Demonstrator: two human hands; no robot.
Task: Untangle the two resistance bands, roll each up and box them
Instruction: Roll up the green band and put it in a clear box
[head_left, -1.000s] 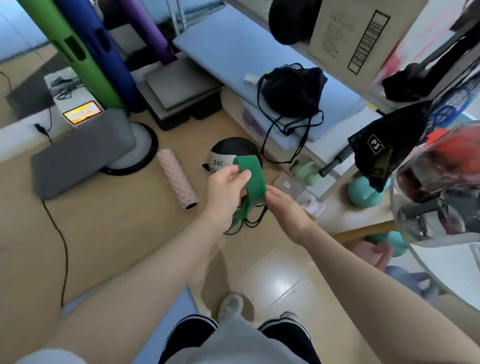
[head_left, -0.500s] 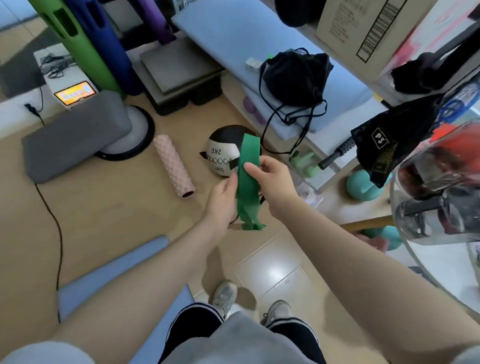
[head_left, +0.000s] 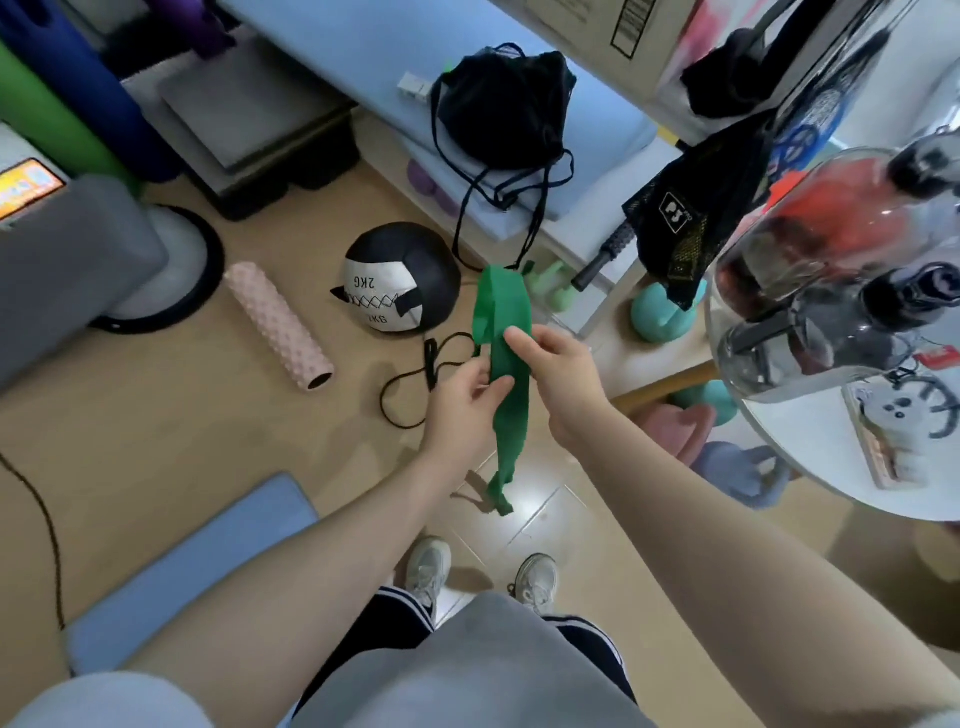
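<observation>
Green band (head_left: 506, 332) pinched between left hand (head_left: 465, 402) and right hand (head_left: 558, 371) fingers (head_left: 519, 340).

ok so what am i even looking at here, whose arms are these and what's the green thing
This is one view from a camera worn on a person's head, looking down at their own arms and shoes. No machine is involved. The left hand and right hand both pinch a green resistance band, which hangs down between them. On the floor beyond lie a thin black band, a black and white ball marked 2KG, and a pink foam roller. No box for the bands can be picked out for sure.
</observation>
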